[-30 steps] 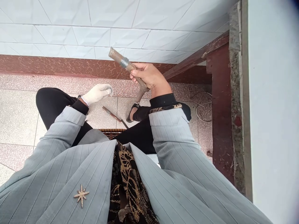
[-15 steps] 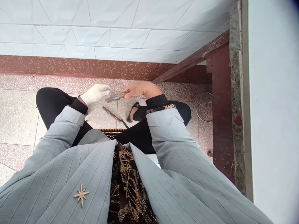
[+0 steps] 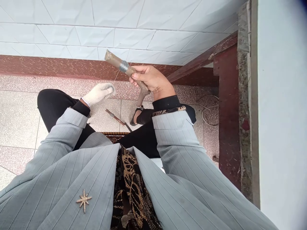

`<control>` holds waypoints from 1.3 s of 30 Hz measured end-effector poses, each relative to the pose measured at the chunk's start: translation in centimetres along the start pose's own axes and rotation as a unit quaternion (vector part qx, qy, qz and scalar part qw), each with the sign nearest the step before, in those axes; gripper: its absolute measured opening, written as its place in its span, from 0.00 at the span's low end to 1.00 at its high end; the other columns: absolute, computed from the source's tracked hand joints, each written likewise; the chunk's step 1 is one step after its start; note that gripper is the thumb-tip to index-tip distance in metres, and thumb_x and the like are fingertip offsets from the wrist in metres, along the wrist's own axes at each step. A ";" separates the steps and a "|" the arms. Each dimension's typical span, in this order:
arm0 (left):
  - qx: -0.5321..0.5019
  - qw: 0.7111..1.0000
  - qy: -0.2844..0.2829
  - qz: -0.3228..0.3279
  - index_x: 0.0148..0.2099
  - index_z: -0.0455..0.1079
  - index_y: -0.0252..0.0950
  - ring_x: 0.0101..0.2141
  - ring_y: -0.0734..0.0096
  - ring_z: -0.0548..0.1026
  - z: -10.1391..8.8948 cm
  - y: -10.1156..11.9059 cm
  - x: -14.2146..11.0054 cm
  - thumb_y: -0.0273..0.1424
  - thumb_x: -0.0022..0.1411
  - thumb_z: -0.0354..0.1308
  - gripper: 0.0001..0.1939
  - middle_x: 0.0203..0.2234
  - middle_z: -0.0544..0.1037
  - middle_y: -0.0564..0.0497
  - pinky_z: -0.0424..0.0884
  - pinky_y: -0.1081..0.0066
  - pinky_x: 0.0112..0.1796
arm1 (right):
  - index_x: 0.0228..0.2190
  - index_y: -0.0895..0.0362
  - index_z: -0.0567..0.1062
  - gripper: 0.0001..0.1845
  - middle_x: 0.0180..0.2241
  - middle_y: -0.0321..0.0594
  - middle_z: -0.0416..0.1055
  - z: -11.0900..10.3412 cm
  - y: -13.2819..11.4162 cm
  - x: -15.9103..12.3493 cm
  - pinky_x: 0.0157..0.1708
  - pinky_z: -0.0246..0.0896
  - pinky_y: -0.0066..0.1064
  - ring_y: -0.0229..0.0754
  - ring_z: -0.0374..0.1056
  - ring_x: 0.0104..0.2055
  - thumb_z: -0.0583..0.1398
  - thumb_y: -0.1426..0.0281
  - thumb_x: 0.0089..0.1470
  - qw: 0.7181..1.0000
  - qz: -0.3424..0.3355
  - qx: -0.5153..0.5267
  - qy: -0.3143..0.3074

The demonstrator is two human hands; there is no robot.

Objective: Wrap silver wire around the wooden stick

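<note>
My right hand (image 3: 150, 78) is bare and wraps round a crooked brown wooden stick (image 3: 143, 89). Silver wire (image 3: 123, 66) is wound in a tight coil near the stick's upper left end. From that coil a thin strand runs down to my left hand (image 3: 99, 93), which wears a white knitted glove. The gloved fingers are pinched together on the strand. Most of what lies inside that grip is hidden. The stick is raised and tilted, its cut end in front of the tiled wall.
A thin brown stick-like piece (image 3: 117, 119) with a dark end lies on the floor tiles between my legs. A woven seat edge (image 3: 112, 135) shows below it. To the right stand a dark red wooden frame (image 3: 227, 111) and a loop of pale cable (image 3: 209, 110). A white tiled wall (image 3: 134, 38) faces me.
My right hand has lifted the stick up and tilted it, so more of it shows. The gloved left hand has stayed nearly in place, lowered slightly at most.
</note>
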State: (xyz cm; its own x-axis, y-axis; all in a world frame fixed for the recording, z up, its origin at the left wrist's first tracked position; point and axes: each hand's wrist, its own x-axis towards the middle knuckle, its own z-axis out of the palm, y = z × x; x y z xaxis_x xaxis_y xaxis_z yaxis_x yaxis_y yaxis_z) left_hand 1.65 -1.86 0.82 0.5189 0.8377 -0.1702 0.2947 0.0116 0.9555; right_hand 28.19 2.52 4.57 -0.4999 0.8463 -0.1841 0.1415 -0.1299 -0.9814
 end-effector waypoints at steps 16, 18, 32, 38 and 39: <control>0.233 0.972 0.012 -0.012 0.34 0.77 0.34 0.29 0.71 0.69 -0.8 1.5 -0.7 0.32 0.64 0.54 0.12 0.24 0.73 0.53 0.65 0.68 0.36 | 0.48 0.57 0.85 0.14 0.35 0.42 0.77 1.5 1.2 3.1 0.36 0.60 0.35 0.45 0.71 0.36 0.66 0.68 0.61 0.848 0.163 -0.500 -0.064; 0.260 0.965 0.008 -0.023 0.35 0.78 0.34 0.31 0.69 0.71 -0.9 1.2 -0.7 0.32 0.64 0.54 0.12 0.27 0.76 0.51 0.66 0.67 0.38 | 0.48 0.58 0.85 0.15 0.30 0.40 0.75 1.6 1.2 3.1 0.34 0.60 0.33 0.42 0.69 0.33 0.66 0.70 0.61 0.829 0.197 -0.493 -0.178; 0.056 0.998 0.030 0.011 0.38 0.74 0.33 0.22 0.77 0.63 -2.7 3.2 -0.4 0.30 0.70 0.55 0.09 0.21 0.68 0.54 0.61 0.73 0.27 | 0.51 0.60 0.82 0.32 0.29 0.34 0.73 -1.0 -1.3 0.3 0.28 0.60 0.25 0.33 0.63 0.28 0.75 0.52 0.53 0.981 -0.056 -0.031 -0.183; 0.105 0.992 -0.064 -0.009 0.37 0.74 0.33 0.22 0.78 0.63 -1.4 4.1 0.2 0.30 0.69 0.54 0.10 0.21 0.68 0.55 0.59 0.74 0.26 | 0.42 0.57 0.79 0.20 0.28 0.36 0.69 -0.2 -1.4 0.9 0.25 0.60 0.25 0.35 0.61 0.27 0.70 0.53 0.61 0.991 -0.055 0.048 0.109; 0.123 0.990 -0.071 0.006 0.36 0.74 0.33 0.23 0.78 0.64 -1.2 4.1 0.3 0.30 0.68 0.54 0.10 0.23 0.70 0.54 0.60 0.74 0.28 | 0.42 0.57 0.79 0.18 0.28 0.36 0.69 -0.2 -1.3 1.1 0.26 0.60 0.26 0.35 0.61 0.27 0.68 0.55 0.63 0.989 -0.037 0.019 0.140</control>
State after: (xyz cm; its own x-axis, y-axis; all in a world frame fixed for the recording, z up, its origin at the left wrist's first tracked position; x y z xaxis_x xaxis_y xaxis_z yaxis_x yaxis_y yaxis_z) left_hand 2.04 -0.96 5.01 0.6254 0.7521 -0.2079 0.4652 -0.1455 0.8731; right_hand 27.60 3.70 5.61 -0.2512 0.9632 -0.0954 0.0793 -0.0778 -0.9938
